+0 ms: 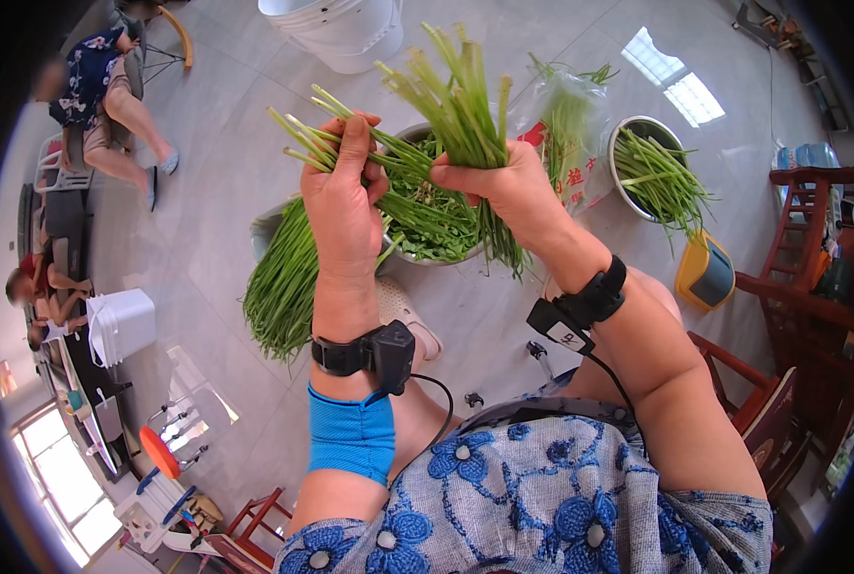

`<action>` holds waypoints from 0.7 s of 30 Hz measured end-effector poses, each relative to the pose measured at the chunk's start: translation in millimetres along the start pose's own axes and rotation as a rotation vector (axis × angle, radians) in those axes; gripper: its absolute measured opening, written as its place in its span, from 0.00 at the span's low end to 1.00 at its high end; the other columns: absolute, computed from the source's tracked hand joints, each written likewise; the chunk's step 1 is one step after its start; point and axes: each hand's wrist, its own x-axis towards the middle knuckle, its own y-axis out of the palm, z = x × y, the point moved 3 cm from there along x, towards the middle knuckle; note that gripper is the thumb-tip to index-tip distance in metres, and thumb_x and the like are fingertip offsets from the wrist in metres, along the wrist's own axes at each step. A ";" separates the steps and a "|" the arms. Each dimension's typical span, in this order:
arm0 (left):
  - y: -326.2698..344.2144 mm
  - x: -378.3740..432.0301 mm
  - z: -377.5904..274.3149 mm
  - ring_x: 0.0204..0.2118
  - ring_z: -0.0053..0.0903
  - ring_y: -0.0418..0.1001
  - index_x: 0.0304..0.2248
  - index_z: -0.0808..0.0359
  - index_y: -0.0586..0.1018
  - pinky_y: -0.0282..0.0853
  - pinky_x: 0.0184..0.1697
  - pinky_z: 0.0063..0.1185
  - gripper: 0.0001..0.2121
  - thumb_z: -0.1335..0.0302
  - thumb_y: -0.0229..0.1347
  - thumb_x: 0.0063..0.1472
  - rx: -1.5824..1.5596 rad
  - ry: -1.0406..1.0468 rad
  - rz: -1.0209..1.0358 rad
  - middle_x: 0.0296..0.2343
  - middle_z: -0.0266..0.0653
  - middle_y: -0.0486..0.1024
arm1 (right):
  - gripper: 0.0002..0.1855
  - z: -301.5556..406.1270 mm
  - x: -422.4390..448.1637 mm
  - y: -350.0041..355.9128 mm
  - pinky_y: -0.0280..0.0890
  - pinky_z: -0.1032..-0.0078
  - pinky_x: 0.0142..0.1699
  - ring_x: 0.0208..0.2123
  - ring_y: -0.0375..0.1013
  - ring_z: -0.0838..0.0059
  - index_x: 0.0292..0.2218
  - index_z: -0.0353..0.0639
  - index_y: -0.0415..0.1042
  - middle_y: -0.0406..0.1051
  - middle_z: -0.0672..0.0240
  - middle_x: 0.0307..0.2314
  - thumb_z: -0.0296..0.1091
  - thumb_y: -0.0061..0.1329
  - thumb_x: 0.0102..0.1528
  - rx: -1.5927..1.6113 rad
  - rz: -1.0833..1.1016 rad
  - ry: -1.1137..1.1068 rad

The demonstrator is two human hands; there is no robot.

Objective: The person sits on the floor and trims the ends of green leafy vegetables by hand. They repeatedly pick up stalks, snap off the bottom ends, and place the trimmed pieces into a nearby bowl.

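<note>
My left hand [344,194] pinches a few thin, chive-like green stalks [305,143] between thumb and fingers. Their pale cut ends point up and left, and their green lengths trail right. In my right hand [516,183] is a thick bunch of similar stalks [463,115], pale ends up and dark tips hanging down. Below and between the hands, a metal bowl [430,260] holds loose leafy green pieces [434,229], partly hidden by hands and stalks. Left of my left wrist, a large bundle of long greens [276,280] leans out of a pale container [265,226].
A clear plastic bag [577,115] with greens lies beyond my right hand. Right of it stands a metal pot [617,168] of stalks, near a yellow-and-grey bin [707,273]. White buckets [333,32] stand ahead. Wooden chairs [785,237] flank the right; people [100,107] sit at left.
</note>
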 end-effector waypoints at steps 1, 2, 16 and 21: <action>-4.4 1.5 0.8 0.19 0.08 0.57 0.33 0.65 0.75 0.47 0.17 0.10 0.08 0.68 0.54 0.62 0.008 -0.002 0.011 0.21 0.26 0.67 | 0.07 2.0 -0.9 -0.2 0.56 0.85 0.27 0.20 0.63 0.87 0.30 0.39 0.77 0.71 0.76 0.21 0.29 0.58 0.47 0.011 -0.002 0.009; -6.8 2.5 1.2 0.19 0.09 0.58 0.34 0.64 0.75 0.49 0.17 0.09 0.08 0.68 0.54 0.62 0.016 -0.003 0.022 0.22 0.28 0.69 | 0.06 5.3 -2.5 -1.0 0.56 0.85 0.27 0.20 0.63 0.86 0.30 0.39 0.77 0.71 0.76 0.21 0.29 0.58 0.47 0.022 -0.005 0.018; -6.3 5.8 1.7 0.17 0.06 0.55 0.32 0.62 0.73 0.49 0.17 0.09 0.07 0.67 0.50 0.65 0.253 -0.033 0.072 0.26 0.35 0.78 | 0.07 13.1 -4.8 -8.2 0.58 0.84 0.27 0.21 0.65 0.82 0.30 0.37 0.73 0.69 0.71 0.22 0.28 0.55 0.47 0.240 0.055 0.166; -4.8 5.0 6.8 0.16 0.06 0.55 0.31 0.61 0.72 0.49 0.17 0.09 0.07 0.68 0.49 0.65 0.284 0.003 0.013 0.25 0.34 0.78 | 0.07 5.1 -3.2 -9.1 0.58 0.83 0.27 0.21 0.65 0.81 0.30 0.37 0.73 0.69 0.70 0.22 0.28 0.54 0.47 0.243 0.096 0.170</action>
